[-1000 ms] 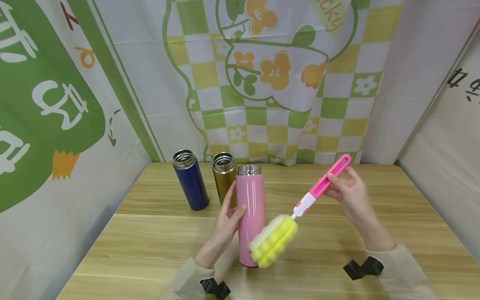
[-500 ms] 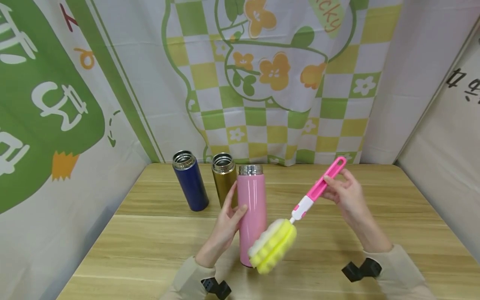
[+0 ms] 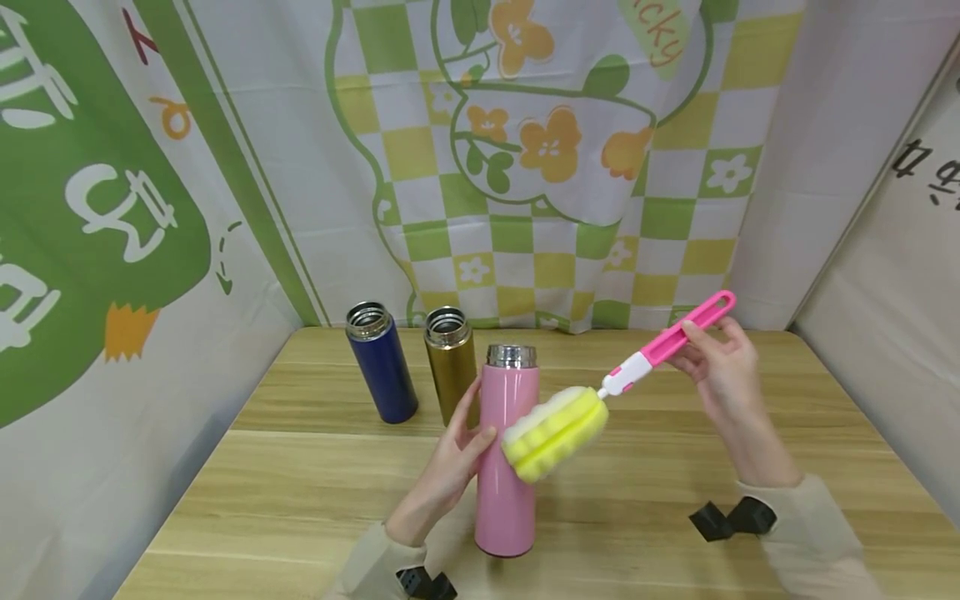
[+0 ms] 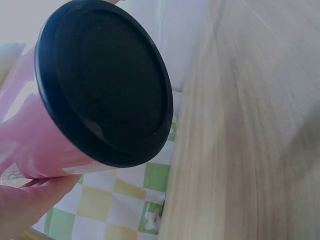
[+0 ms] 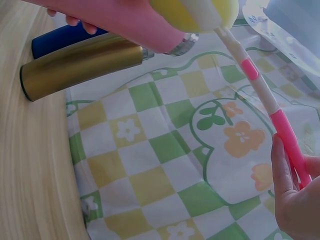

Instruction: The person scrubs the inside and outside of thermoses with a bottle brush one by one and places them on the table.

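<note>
My left hand [image 3: 450, 462] grips a pink thermos bottle [image 3: 506, 508], fingers behind and thumb in front. Its steel mouth [image 3: 512, 356] has no lid on. The left wrist view shows its black base [image 4: 107, 85] raised off the table. My right hand [image 3: 726, 379] pinches the pink and white handle [image 3: 686, 331] of a bottle brush, which slants down to the left. The brush's yellow and white sponge head [image 3: 558, 432] is in front of the bottle's side, outside it; whether they touch I cannot tell.
A blue thermos bottle [image 3: 384, 371] and a gold thermos bottle [image 3: 452, 358] stand lidless behind my left hand on the wooden table [image 3: 300, 500]. A patterned cloth [image 3: 555, 242] hangs along the back edge, with more cloth at both sides.
My right hand has moved up and right, raising the brush's sponge head and tilting it flatter. The pink bottle has come slightly nearer to me and to the right in my left hand.
</note>
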A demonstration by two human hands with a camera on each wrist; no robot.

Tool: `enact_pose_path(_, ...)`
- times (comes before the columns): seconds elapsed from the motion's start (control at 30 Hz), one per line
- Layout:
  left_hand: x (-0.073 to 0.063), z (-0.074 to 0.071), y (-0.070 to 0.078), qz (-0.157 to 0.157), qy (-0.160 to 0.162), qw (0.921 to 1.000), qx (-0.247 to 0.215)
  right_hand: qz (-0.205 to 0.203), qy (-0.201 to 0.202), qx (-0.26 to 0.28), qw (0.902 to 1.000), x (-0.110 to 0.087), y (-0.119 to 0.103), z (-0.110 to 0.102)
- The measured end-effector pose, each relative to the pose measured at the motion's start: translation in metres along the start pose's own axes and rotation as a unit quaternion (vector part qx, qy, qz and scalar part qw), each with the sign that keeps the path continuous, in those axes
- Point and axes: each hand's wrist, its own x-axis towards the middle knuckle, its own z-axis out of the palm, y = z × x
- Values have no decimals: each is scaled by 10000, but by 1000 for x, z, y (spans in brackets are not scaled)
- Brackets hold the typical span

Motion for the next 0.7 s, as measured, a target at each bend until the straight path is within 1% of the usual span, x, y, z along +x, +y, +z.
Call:
enact_pose_path(0.2,-3,-1,-3,-74,-125,9999,14,-257,227,251,9991,5,-8,1)
enact_pose_path(0.57,-7,-3,-7,-140,-240,9996,37,-422,752,631,9943,9,-20,2)
enact_pose_path(0.7,-8,-2,-8,-140,-242,9996,61,-412,847,674,9933,9,-22,2)
